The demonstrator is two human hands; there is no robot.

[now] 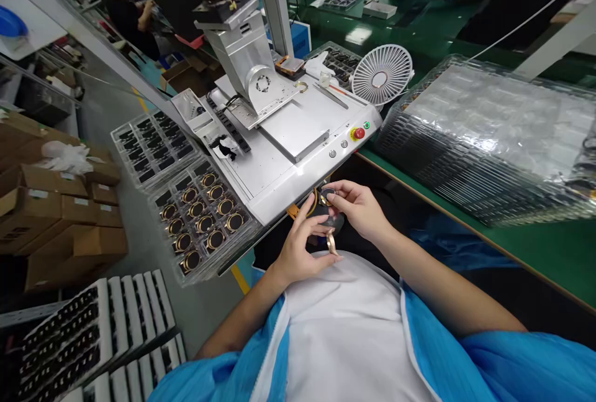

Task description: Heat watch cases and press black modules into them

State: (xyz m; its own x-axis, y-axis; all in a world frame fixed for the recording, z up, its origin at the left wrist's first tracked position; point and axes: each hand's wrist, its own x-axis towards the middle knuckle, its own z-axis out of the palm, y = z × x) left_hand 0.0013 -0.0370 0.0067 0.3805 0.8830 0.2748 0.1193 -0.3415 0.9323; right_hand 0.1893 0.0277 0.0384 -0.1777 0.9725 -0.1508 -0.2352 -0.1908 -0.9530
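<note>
Fingertips of my right hand [358, 206] pinch a small dark ringed part [328, 197], held close in front of me, just off the near edge of the machine base [279, 172], so I can see it well. My left hand [302, 246] closes on a gold-coloured ring [331, 243] just beneath, keeping it ready. Off that base's left edge sits a tray of gold rings [205, 215], within easy reach.
</note>
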